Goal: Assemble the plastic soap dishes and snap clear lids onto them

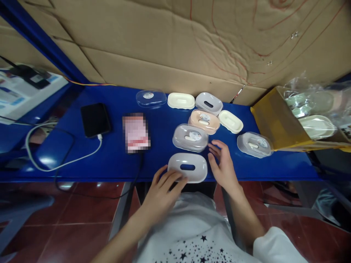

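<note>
A grey oval soap dish piece (201,171) with a slot in its middle lies at the table's front edge. My left hand (166,186) rests over its lower left rim, fingers apart and slightly curled. On the right, my right hand (223,166) is open, thumb and fingers apart with nothing between them. Its fingertips are beside a grey soap dish under a clear lid (181,138); whether they touch it I cannot tell. Just behind sits a peach soap dish (212,126), also covered, with a round sticker on top.
Farther back are a clear lid (156,99), cream trays (181,100) (231,121) and a grey slotted piece (210,104). Another covered grey dish (253,145) lies right, near a cardboard box (263,120) of wrapped pieces. A black device (95,119) with cables lies left, beside a pixelated item (135,132).
</note>
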The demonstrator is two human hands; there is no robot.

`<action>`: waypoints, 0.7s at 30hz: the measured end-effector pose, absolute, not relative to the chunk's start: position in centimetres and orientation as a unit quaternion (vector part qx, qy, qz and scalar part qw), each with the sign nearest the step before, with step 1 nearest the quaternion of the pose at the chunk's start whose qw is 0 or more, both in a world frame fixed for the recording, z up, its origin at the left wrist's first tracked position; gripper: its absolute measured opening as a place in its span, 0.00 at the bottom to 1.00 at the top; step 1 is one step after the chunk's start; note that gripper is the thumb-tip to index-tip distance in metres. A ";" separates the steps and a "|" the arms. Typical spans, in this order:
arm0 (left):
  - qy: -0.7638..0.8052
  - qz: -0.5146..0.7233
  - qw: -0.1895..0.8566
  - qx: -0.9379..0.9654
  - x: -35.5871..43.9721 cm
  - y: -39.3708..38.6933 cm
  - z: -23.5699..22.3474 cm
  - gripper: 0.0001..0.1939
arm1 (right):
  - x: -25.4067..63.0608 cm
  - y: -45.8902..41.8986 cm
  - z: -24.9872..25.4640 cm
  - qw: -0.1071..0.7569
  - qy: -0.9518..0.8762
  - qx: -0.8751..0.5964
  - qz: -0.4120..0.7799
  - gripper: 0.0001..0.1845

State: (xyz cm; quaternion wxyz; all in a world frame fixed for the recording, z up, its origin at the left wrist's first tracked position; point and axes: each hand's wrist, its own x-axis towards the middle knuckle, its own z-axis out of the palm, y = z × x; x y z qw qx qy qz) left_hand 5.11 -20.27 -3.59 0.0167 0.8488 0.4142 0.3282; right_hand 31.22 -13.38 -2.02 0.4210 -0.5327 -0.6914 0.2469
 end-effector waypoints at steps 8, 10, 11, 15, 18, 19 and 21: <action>0.388 0.342 0.027 0.855 6.4 -16.9 -2.7 0.14 | 39.3 -3.6 -1.9 0.284 -0.765 -0.577 -0.022 0.32; 0.394 0.357 0.033 0.846 6.6 -16.6 -2.7 0.13 | 40.2 -3.3 -2.3 0.261 -0.776 -0.574 -0.018 0.33; 0.399 0.368 0.034 0.839 6.7 -16.5 -2.7 0.12 | 40.3 -3.6 -2.5 0.251 -0.781 -0.571 -0.015 0.31; 0.416 0.428 0.053 0.801 6.7 -15.9 -2.8 0.09 | 39.5 -7.6 -2.3 0.210 -0.803 -0.558 -0.003 0.23; 0.424 0.463 0.079 0.774 7.1 -15.7 -2.8 0.10 | 38.9 -11.8 -2.2 0.200 -0.832 -0.516 0.037 0.24; 0.424 0.468 0.079 0.771 7.3 -15.7 -2.8 0.10 | 38.7 -13.1 -2.3 0.206 -0.843 -0.493 0.060 0.26; 0.420 0.467 0.068 0.775 8.0 -15.6 -2.7 0.11 | 38.6 -15.3 -2.6 0.239 -0.847 -0.467 0.091 0.31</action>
